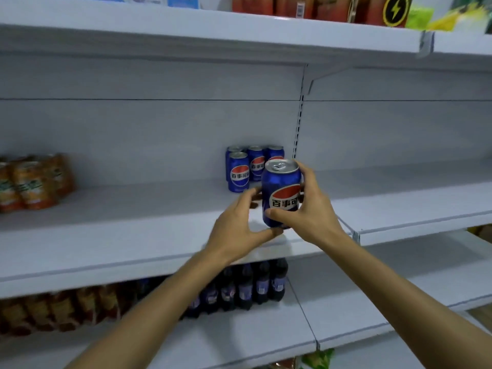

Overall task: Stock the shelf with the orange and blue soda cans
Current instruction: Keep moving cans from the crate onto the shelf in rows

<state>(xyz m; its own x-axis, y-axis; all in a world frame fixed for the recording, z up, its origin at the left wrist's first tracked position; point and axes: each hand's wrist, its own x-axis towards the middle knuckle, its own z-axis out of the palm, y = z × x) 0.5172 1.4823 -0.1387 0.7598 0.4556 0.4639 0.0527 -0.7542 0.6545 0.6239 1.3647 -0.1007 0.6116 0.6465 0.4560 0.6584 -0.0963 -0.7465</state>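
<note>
Right hand [310,209] wrapped round blue can [281,192], upright above front of middle shelf [133,227]; left hand [239,230] spread, thumb under base, likely steadying; aimed at blue cluster [250,166] behind; orange cans [32,182] far left.

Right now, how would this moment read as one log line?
step: placing blue can | right hand: grips can | left hand: touches can's base | shelf: blue cans at back, orange cans left
</note>
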